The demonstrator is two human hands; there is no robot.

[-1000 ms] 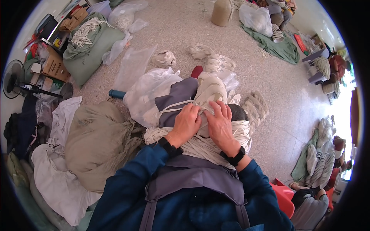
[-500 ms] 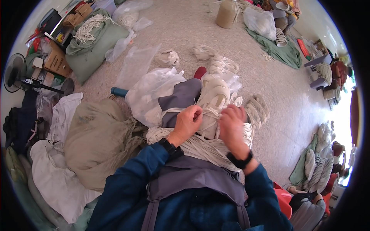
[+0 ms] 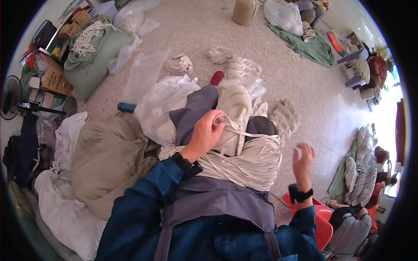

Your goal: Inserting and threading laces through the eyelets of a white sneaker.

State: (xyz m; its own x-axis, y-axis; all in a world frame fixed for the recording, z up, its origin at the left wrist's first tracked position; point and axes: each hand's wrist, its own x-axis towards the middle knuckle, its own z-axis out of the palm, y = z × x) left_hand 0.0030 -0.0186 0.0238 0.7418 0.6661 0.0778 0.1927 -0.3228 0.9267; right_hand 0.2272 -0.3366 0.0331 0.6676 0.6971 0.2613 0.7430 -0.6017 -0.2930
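Lacing a cream sneaker on the lap — one hand at the shoe, the other out to the side.

The left hand (image 3: 208, 132) rests on the cream sneaker (image 3: 233, 114), its fingers curled and pinching a loop of flat white lace (image 3: 226, 123) at the shoe's side. The sneaker lies toe-away on the person's knees, on top of a thick bundle of white laces (image 3: 244, 163) draped across the lap. The right hand (image 3: 302, 158) is lifted well apart from the shoe, out past the bundle's right edge, fingers loosely spread — whether it grips a lace end I cannot tell. More pale sneakers (image 3: 237, 69) lie on the speckled floor (image 3: 283, 87) just beyond, and a crumpled clear plastic bag (image 3: 163, 106) sits beside the left knee.
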